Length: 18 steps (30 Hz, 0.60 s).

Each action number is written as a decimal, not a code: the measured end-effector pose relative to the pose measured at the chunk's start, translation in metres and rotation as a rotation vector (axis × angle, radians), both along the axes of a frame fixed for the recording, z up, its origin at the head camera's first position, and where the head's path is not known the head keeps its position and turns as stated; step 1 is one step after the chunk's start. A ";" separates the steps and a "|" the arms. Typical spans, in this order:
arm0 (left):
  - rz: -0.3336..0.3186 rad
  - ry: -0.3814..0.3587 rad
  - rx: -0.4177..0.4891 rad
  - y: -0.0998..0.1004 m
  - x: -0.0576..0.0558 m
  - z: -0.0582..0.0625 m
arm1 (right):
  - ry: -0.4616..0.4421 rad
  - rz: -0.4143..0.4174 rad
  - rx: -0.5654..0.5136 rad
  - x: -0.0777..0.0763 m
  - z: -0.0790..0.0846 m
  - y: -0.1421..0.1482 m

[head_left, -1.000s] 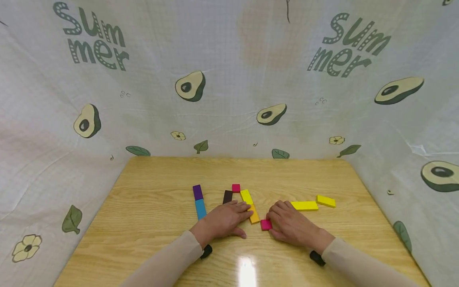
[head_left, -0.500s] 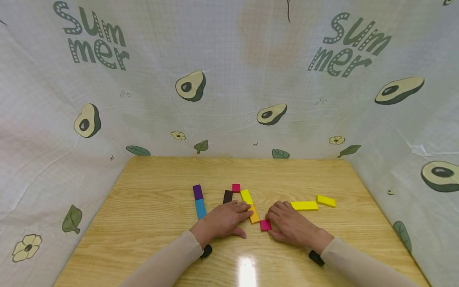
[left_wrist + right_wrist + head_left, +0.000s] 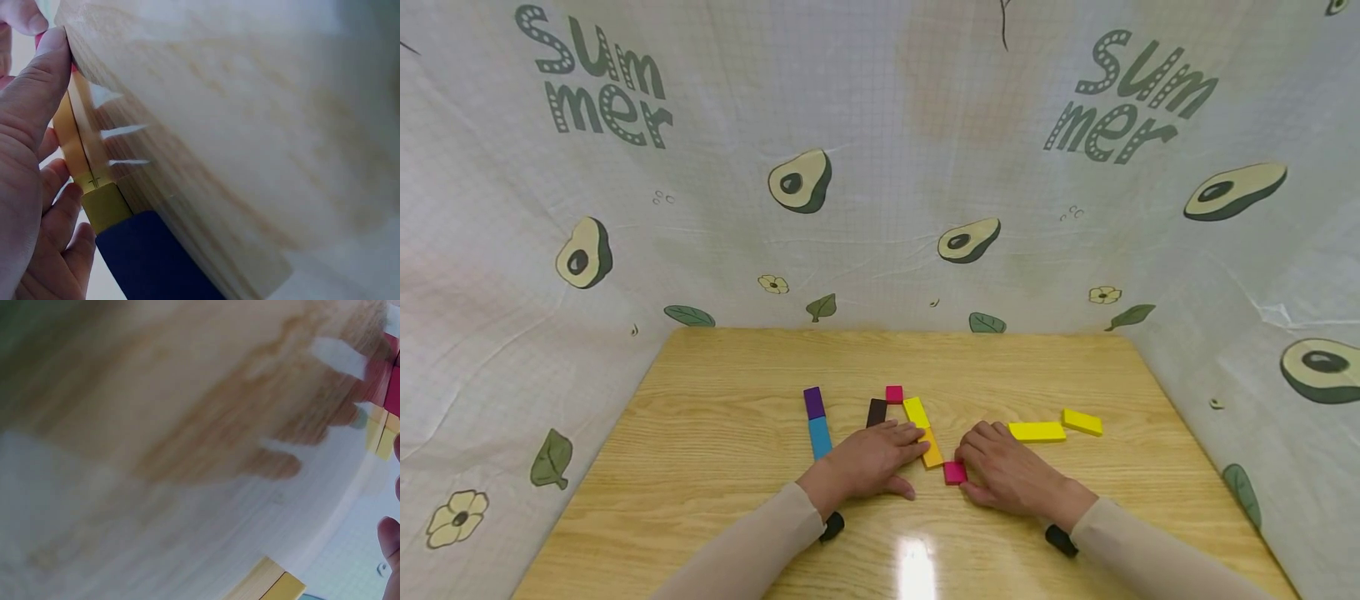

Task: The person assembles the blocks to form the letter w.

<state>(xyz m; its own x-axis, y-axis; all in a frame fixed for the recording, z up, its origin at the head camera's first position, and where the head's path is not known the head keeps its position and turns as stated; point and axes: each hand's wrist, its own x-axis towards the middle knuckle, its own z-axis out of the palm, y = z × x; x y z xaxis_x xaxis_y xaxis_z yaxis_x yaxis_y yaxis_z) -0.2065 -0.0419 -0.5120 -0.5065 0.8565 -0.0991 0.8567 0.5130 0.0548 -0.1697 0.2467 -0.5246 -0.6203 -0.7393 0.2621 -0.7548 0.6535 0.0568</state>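
Observation:
My left hand (image 3: 876,468) lies with fairly straight fingers, their tips touching the orange block (image 3: 932,450). A yellow block (image 3: 916,412) sits end to end with the orange one. A black block (image 3: 877,412) runs under or behind this hand, partly hidden. At the near end of the orange block is a pink square block (image 3: 955,473), pinched between the thumb and curled fingers of my right hand (image 3: 1018,473). In the left wrist view the orange block (image 3: 70,140) stands beside the left fingers, with a dark blue-looking block (image 3: 159,259) close to the camera.
Another pink block (image 3: 894,394) lies between the tops of the black and yellow blocks. Purple (image 3: 814,402) and blue (image 3: 820,438) blocks form a line at left. Two yellow blocks (image 3: 1037,432) lie to the right. A patterned cloth (image 3: 880,208) surrounds the wooden table (image 3: 737,375).
The pink square block in my right hand has shifted slightly left and nearer, along the orange block's end. My left hand has stayed in place.

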 end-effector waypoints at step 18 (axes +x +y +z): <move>-0.004 0.026 0.025 -0.001 0.001 -0.002 | -0.003 -0.059 -0.058 0.002 0.002 0.002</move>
